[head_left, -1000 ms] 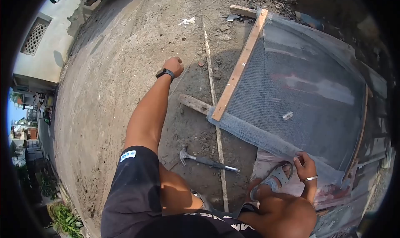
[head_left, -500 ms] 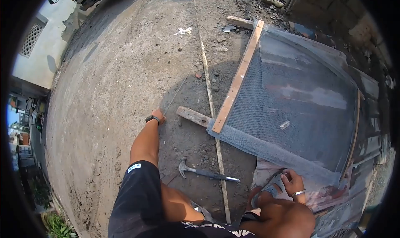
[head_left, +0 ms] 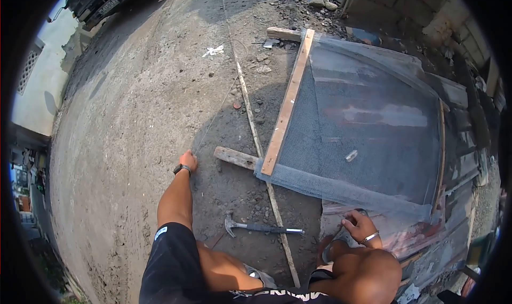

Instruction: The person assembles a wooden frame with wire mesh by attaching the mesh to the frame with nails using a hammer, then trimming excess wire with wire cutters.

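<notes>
My left hand (head_left: 189,160), with a dark watch at its wrist, is closed on the end of a thin wire (head_left: 213,118) low over the dirt. From there the wire runs up toward a long thin pole (head_left: 246,99). My right hand (head_left: 359,228), wearing a metal bracelet, rests by my knee with its fingers curled; whether anything is between them is too small to tell. Beyond it lies a mesh-covered wooden frame (head_left: 368,128) with a plank (head_left: 288,104) along its left edge. A hammer (head_left: 264,228) lies across the pole between my hands.
Under the frame's lower left corner sticks out a wooden piece (head_left: 234,157). Rubble (head_left: 320,1) lies at the top, near a block wall (head_left: 397,5). A dark vehicle (head_left: 106,0) stands at the upper left, above a pale building (head_left: 32,104).
The whole view has shifted, so the frame, pole and hammer appear farther left. My left hand still holds the wire and appears slightly lower; my right hand stays by my knee.
</notes>
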